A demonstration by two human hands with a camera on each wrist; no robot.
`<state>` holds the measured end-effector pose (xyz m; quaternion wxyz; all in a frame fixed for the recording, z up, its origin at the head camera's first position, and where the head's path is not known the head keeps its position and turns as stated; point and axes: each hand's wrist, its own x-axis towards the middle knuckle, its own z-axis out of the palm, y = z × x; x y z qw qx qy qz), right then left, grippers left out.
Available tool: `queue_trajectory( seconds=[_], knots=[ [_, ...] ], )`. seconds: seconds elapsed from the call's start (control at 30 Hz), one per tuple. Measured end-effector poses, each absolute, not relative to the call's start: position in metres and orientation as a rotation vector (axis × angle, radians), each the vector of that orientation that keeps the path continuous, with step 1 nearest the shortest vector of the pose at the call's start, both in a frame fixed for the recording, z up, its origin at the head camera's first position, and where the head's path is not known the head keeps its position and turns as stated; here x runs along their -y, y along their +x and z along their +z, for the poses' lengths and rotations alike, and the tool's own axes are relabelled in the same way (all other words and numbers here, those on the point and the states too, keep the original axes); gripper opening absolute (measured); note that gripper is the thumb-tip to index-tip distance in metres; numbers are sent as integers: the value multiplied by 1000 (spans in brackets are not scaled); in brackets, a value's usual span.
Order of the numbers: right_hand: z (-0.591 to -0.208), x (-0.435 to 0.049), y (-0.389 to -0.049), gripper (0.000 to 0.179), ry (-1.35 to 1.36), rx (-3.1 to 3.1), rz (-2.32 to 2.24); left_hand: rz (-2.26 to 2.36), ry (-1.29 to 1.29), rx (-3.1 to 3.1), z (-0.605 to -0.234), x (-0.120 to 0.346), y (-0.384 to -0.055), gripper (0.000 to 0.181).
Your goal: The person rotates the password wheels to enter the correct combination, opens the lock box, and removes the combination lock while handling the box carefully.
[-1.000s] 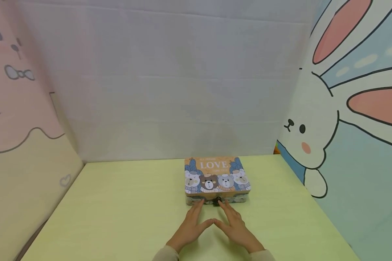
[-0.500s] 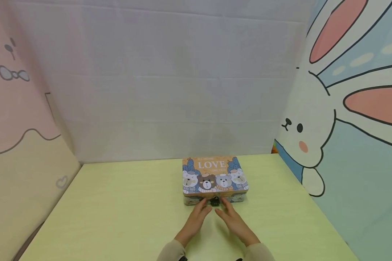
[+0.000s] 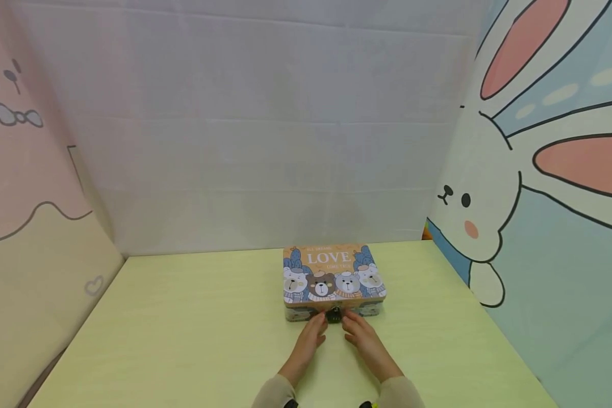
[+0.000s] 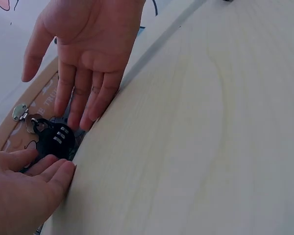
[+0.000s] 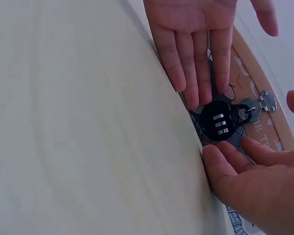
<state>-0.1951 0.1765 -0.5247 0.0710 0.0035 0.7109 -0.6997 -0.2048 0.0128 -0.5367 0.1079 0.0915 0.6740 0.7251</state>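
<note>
A tin box with bears and the word LOVE on its lid sits closed toward the back of the table. A small black combination padlock hangs from the metal clasp on its front side. My left hand lies just left of the padlock, fingers extended, their tips right beside it. On the other side, my right hand mirrors it with relaxed fingers. Both palms face inward, and neither hand curls round the lock. Three number dials face outward in the right wrist view; their digits are too blurred to read.
The pale yellow-green table spreads around the box. A white cloth backdrop rises behind it. Printed cartoon panels stand at the sides, with a rabbit panel on the right.
The thumbs, earlier nearly touching in front of the padlock, have moved apart. Both hands have turned and slid forward slightly, so their fingertips flank the padlock. The box stays in place.
</note>
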Motion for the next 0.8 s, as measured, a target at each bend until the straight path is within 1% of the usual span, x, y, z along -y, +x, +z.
queue_trajectory(
  seconds=[0.2,0.43,0.6,0.67,0.7,0.8],
  knots=[
    [-528,-176,-196,52,118,-2019,-2286,2154,199,-2004,-540,-18,-209,58],
    [-533,-177,-199,41,170,-1890,-2405,2193,149,-2060,-545,-22,-210,43],
    [-534,-179,-200,40,154,-1853,-2394,2176,193,-2136,-524,-20,-200,36],
    [-534,-181,-200,40,121,-1862,-2371,2173,210,-2151,-523,-19,-199,34],
    [-534,-181,-200,41,103,-1867,-2358,2180,214,-2142,-524,-19,-199,33],
    [-534,-182,-202,43,54,-1891,-2317,2186,198,-2133,-545,-20,-209,31]
  ],
)
